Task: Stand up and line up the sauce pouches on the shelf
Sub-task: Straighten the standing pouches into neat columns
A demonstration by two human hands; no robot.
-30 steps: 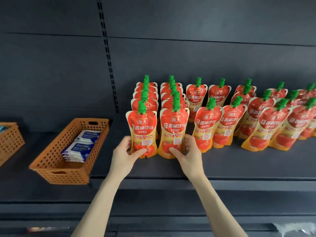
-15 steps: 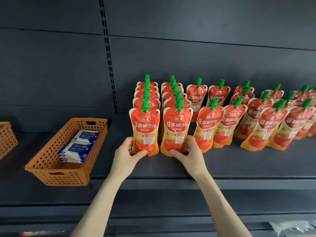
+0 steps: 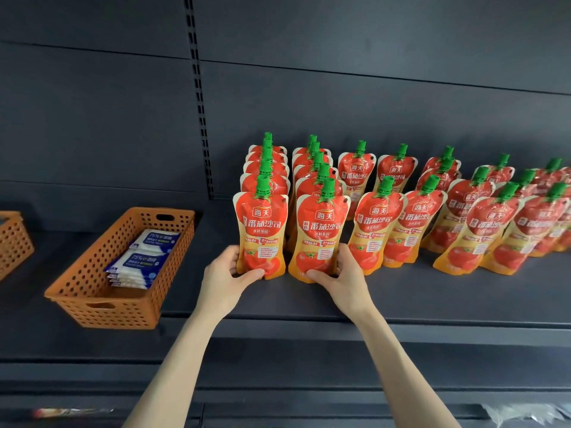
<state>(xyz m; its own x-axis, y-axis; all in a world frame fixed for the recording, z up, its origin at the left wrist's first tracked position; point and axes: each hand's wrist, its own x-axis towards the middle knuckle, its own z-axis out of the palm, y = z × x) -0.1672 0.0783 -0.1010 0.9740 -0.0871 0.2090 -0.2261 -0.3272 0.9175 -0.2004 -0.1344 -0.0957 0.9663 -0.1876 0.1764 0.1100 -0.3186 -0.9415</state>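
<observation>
Two front pouches are being squared at once in the head view, the only view given. The left hand (image 3: 227, 273) is clamped on the lower left edge of the left front pouch (image 3: 261, 234), thumb across its base and fingers (image 3: 233, 256) wrapped behind. The right hand (image 3: 341, 274) is clamped likewise on the lower right edge of the right front pouch (image 3: 319, 237). Both pouches stand upright on the shelf (image 3: 401, 301) at the centre of the frame, each heading a tight file of pouches running back toward the dark rear panel (image 3: 340, 97).

The step is judged to be the final alignment of these two files. It is best done with the bases kept flat on the shelf and slid rather than lifted — a soft pouch held low is likely to buckle if squeezed. The two fronts should be brought level with each other, labels facing out, and the narrow gap between them kept even.

To the right of the frame, the remaining pouches (image 3: 472, 230) are seen leaning and staggered — these look to be left for later. An orange basket (image 3: 123, 304) holding wipe packets (image 3: 145, 257) sits at lower left, well apart from the pouches, and need not be disturbed.
</observation>
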